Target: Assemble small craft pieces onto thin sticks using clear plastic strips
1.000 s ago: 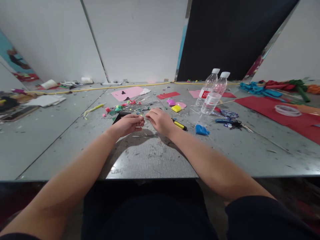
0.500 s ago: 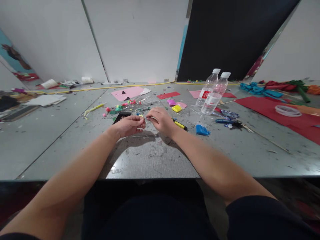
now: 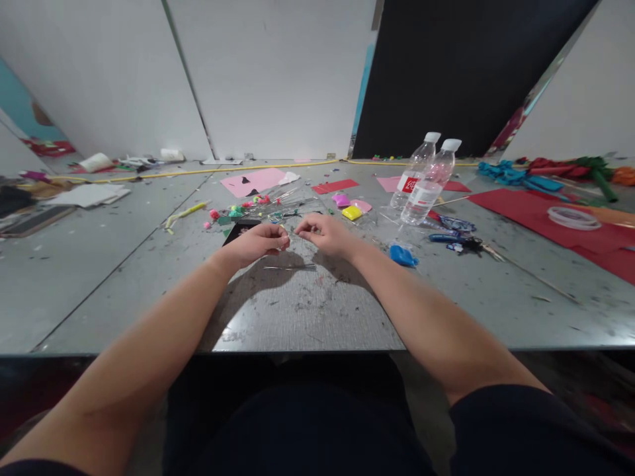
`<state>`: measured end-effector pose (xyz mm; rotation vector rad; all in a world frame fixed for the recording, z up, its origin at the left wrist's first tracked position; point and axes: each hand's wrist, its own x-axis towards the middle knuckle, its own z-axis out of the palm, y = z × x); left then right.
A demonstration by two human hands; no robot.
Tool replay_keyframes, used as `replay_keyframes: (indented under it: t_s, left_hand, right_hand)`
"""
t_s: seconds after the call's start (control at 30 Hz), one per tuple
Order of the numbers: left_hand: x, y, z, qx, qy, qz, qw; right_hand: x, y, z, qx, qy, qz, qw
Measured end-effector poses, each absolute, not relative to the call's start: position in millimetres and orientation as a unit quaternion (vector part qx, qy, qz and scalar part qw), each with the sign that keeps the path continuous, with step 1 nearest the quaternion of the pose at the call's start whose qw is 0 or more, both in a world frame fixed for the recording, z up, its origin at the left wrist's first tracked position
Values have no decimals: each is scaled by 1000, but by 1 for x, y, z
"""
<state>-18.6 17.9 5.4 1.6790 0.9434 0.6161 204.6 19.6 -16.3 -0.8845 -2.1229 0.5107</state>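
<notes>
My left hand point(image 3: 261, 242) is closed in a pinch above the table; what its fingertips hold is too small to make out. Facing it, my right hand point(image 3: 325, 235) has its thumb and fingers pressed together, a narrow gap from the left fingertips. Whether anything sits in that pinch I cannot see. Thin wires point(image 3: 290, 268) lie on the table just below both hands. A dark card or phone point(image 3: 241, 229) is partly hidden behind my left hand. Beyond the hands are small pink and green clay pieces point(image 3: 236, 211) and a yellow packet point(image 3: 352, 212).
Two clear bottles point(image 3: 419, 198) stand right of centre, with a blue packet point(image 3: 403, 256) nearer me. Blue-handled pliers point(image 3: 454, 241) and a thin stick lie farther right, by red sheets point(image 3: 526, 215). Pink paper point(image 3: 258, 182) and a yellow cord point(image 3: 188, 173) lie at the back.
My right hand has shifted slightly right, widening the gap to my left hand. The black-and-yellow tool beside it is now hidden behind it. The left hand stays nearly in place.
</notes>
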Motion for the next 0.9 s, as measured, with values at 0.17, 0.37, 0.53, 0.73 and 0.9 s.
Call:
replay_keyframes:
  t_s: [0.17,0.37,0.53,0.73,0.9]
  left_hand:
    - [-19,18,6,702,408,266,519]
    - [-17,18,7,683,424,305,511]
    - [-17,21,5,690,439,315,482]
    - [-18,23,4,687,455,313,472]
    - [-18,26,0,700,424,322,476]
  right_hand:
    - [206,22,-19,-375,-767,336,398]
    - [205,25,-23,-372,-667,438,475]
    - [202,22,-24,-383,-615,487,488]
    - [194,17,-25,-383,-570,508,520]
    - [183,14,-26,-383,-532,522,546]
